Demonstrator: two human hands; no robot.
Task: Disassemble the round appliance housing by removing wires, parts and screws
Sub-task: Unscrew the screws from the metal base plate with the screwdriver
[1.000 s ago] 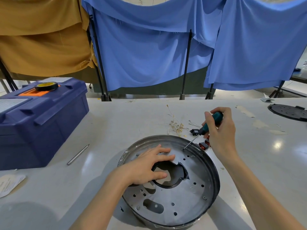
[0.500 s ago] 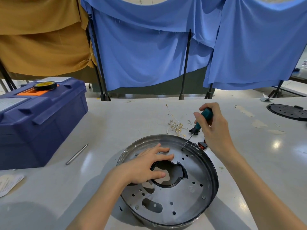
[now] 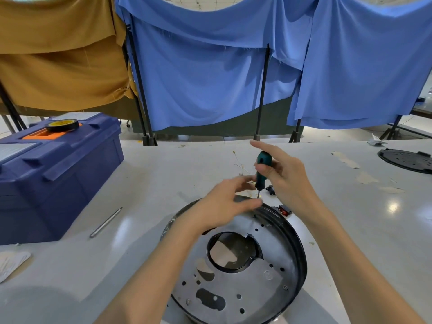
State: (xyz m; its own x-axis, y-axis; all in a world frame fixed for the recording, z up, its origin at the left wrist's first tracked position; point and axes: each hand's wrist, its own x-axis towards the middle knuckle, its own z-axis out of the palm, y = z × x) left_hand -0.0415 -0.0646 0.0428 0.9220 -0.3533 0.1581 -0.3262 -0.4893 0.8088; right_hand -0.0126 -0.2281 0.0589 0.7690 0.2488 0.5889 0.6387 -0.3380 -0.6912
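Teal screwdriver, one, in right hand, one housing under left hand

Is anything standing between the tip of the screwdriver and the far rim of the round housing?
Only the left hand: its blurred fingers sit beside the shaft of the screwdriver, which the right hand holds upright above the far rim of the housing. Nothing else shows there; whether they cover its target is unclear.
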